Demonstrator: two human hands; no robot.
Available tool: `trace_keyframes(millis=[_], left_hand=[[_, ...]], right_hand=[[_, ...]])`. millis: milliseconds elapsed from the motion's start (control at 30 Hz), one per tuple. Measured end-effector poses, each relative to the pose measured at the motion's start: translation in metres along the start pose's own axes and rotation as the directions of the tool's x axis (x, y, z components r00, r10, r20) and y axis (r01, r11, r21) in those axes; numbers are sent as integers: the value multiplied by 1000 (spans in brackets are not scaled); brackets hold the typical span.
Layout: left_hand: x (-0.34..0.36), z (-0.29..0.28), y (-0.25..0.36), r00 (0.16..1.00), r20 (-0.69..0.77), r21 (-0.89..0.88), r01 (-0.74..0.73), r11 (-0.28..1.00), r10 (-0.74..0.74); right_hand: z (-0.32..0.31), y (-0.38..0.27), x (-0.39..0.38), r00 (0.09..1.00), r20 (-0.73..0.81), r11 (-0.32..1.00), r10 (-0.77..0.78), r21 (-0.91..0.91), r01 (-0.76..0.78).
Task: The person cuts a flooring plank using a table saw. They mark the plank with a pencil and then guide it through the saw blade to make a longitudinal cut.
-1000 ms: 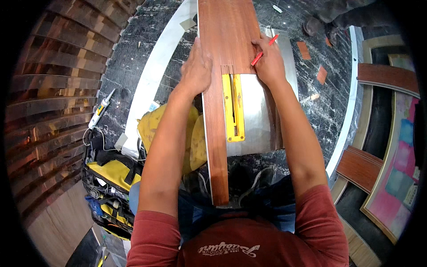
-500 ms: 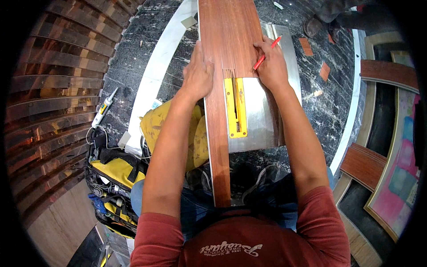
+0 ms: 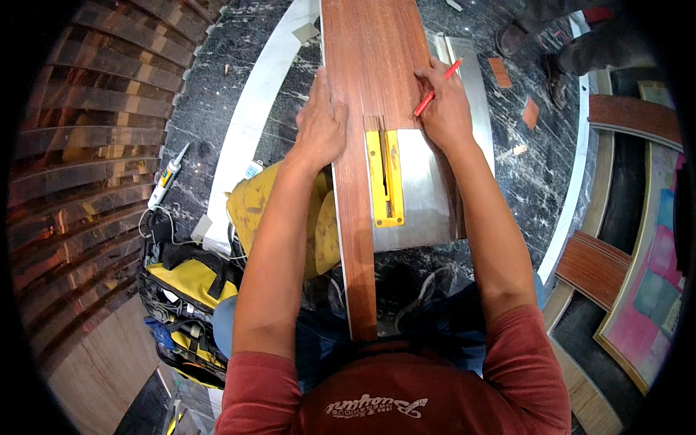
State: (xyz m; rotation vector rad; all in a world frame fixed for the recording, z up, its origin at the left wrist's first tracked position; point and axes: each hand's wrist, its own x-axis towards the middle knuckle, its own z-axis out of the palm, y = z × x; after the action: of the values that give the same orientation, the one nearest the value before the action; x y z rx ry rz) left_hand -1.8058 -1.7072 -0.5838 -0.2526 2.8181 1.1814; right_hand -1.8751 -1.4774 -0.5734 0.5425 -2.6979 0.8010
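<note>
A long reddish wood-look plank (image 3: 366, 54) lies over a steel saw table (image 3: 424, 199), with a narrow strip running toward me beside the yellow slotted insert (image 3: 394, 174). My left hand (image 3: 320, 123) grips the plank's left edge, fingers curled along it. On the right edge, my right hand (image 3: 446, 109) is closed around a red pencil (image 3: 425, 103), its fingertips against the plank. The insert's slot ends under the plank's notch. A dusty yellow body (image 3: 257, 203), apparently the machine's, shows left of the strip.
Slatted wood panels (image 3: 94, 167) line the left, near a caulk tube (image 3: 165, 180) and yellow-black tool bag (image 3: 190, 283). Loose offcuts (image 3: 499, 71) lie on the dark marble floor. Another person's shoes (image 3: 511, 40) and legs are at upper right, above planks (image 3: 591, 264) and a framed board (image 3: 649, 304).
The plank and both my hands have shifted slightly down in the picture, toward me, the notch now nearer the insert. More of the other person's legs and shoes shows at upper right.
</note>
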Motion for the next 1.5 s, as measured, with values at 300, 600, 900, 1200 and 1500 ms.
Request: trace_keyframes(millis=[300, 600, 900, 1200, 1500], left_hand=[[39, -4, -10, 997, -40, -78, -68, 995, 65], [30, 3, -18, 992, -66, -70, -112, 991, 107], [24, 1, -17, 997, -30, -86, -77, 993, 74], [17, 5, -19, 995, -29, -83, -98, 992, 96], [10, 6, -21, 997, -4, -105, -83, 991, 83]], right_hand=[[12, 9, 32, 998, -28, 997, -53, 49, 54], [9, 8, 20, 999, -9, 999, -34, 34, 34], [7, 4, 14, 1000, 9, 999, 0, 35, 0], [3, 3, 5, 1000, 0, 1000, 4, 14, -4], [0, -2, -3, 998, 43, 998, 50, 25, -51]])
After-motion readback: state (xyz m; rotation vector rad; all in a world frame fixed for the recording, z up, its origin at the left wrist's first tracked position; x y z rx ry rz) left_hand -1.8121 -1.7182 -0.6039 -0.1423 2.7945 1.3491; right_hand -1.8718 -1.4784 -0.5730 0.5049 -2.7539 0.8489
